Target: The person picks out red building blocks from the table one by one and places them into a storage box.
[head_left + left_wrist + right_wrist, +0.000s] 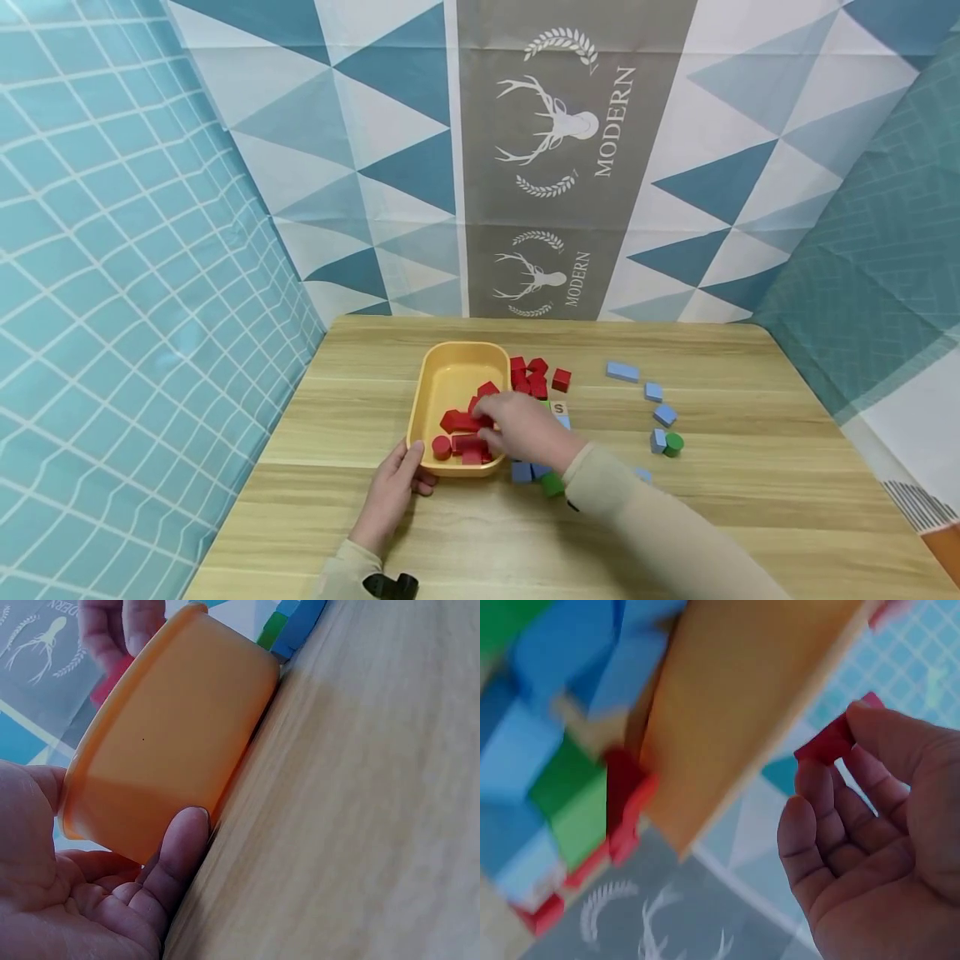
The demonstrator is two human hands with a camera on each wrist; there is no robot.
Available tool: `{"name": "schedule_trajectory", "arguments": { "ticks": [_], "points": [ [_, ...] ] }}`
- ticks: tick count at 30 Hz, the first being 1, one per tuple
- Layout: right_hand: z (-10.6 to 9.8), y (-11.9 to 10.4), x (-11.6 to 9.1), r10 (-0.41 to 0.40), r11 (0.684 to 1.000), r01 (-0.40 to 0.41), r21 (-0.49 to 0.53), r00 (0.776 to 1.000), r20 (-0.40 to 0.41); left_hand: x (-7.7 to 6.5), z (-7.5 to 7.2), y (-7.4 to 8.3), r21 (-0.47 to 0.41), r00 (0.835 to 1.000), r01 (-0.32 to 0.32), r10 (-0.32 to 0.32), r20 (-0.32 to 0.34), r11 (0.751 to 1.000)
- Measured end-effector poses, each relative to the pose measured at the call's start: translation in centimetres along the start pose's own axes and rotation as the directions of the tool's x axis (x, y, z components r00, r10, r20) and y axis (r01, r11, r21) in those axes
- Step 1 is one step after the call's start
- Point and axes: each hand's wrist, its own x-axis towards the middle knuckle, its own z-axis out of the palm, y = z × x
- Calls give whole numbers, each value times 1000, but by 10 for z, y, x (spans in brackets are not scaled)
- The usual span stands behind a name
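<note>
Patterned cloth (397, 167) with triangles, deer heads and the word MODERN hangs behind a wood-grain bench (300, 492), with a blue squared cloth (90, 250) on the left and a green cloth (885, 208) on the right. Left of the bench's middle sits a yellow tray (453, 377), its long axis running away from the person toward the wall, its far end leaning slightly right. At the tray's near left corner the left hand (397, 479) holds the wall, thumb at the rim and the other fingers curled outside. Over the tray's right side, the right hand (521, 425) reaches in from the right and pinches a red block (831, 742) narrowly between thumb and fingertips; in the right wrist view this block slants from lower left to upper right, its middle partly covered by the thumb. More red pieces lie in the tray's near half, among them a round one (442, 447) at the left. Just beside the tray's far right side lies a cluster of red blocks (537, 386), with a letter block (558, 408) marked S nearer the person. Blue blocks (522, 472) and a green block (552, 484) lie by the near right corner, partly hidden by the right arm. Farther right, a long blue block (622, 372) lies nearly crosswise, and a green cylinder (673, 444) touches a smaller blue block (658, 441).
</note>
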Motion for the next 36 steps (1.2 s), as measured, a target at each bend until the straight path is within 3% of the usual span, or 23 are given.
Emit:
{"name": "schedule_trajectory", "arguments": {
  "ticks": [3, 8, 12, 16, 22, 31, 33, 36],
  "points": [
    [14, -7, 3, -40, 999, 41, -14, 997, 71, -2, 2, 5, -4, 1000, 0, 0, 9, 1000],
    [26, -8, 5, 0, 999, 4, -37, 993, 119, -12, 6, 27, 9, 1000, -6, 6, 21, 1000],
    [29, -8, 7, 25, 994, -15, -112, 996, 90, -17, 7, 39, 21, 1000, -1, 1, 27, 1000],
    [32, -10, 8, 30, 985, -20, -174, 998, 53, -18, 8, 41, 18, 999, 4, -5, 34, 1000],
    [37, -8, 6, -42, 981, 43, -187, 999, 9, -17, 6, 38, 14, 1000, -10, 10, 28, 1000],
    [39, -6, 5, -92, 977, 101, -190, 994, 53, -17, 6, 37, 21, 1000, -6, 5, 17, 1000],
    [38, -4, 6, -93, 981, 96, -170, 995, 25, -18, 7, 37, 21, 1000, -2, 2, 14, 1000],
    [34, 7, 7, -62, 990, 49, -130, 993, -98, -18, 7, 37, 21, 1000, -2, 2, 12, 1000]
  ]
}}
